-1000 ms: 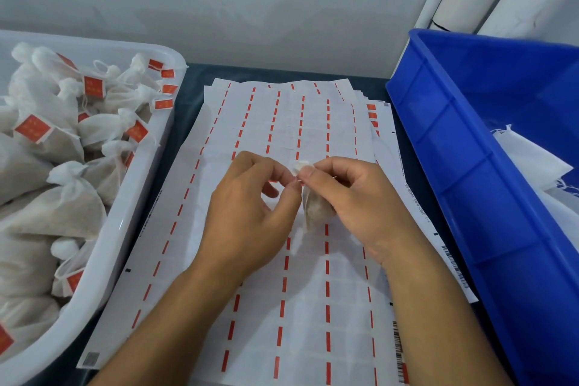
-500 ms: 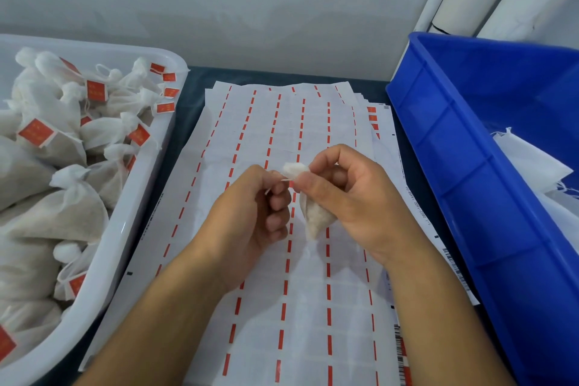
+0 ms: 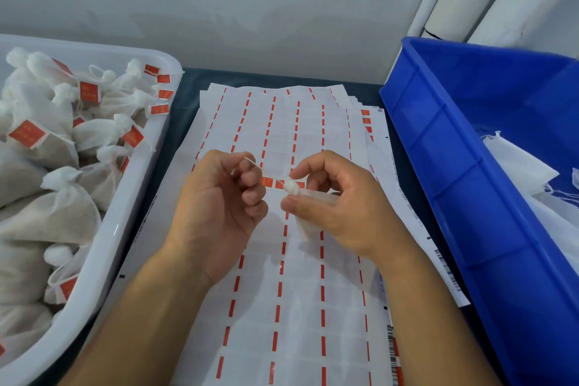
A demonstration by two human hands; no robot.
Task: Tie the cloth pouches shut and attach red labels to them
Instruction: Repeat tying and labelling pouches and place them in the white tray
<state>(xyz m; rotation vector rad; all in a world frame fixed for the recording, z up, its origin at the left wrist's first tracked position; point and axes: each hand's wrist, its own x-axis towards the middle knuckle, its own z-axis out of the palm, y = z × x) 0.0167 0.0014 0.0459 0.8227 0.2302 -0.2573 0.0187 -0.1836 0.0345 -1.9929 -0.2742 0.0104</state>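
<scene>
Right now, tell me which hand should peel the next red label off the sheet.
Probably left. The left hand pinches only the drawstring, near the red labels on the sheet. The right hand grips the pouch and would have to release it.

Both hands hung over the label sheets (image 3: 282,307), which lay stacked flat on the worktop (image 3: 185,94). The left hand (image 3: 216,213) sat just left of the right hand (image 3: 341,207), the small pouch (image 3: 293,189) between them, held at the right one's fingertips. Out left of the left hand stood the tray (image 3: 103,254), with tied pouches (image 3: 53,210) piled in it. Right of the right hand stood the bin (image 3: 470,197), with loose cloth (image 3: 513,163) lying inside. Beyond both hands rose the wall (image 3: 250,3).
</scene>
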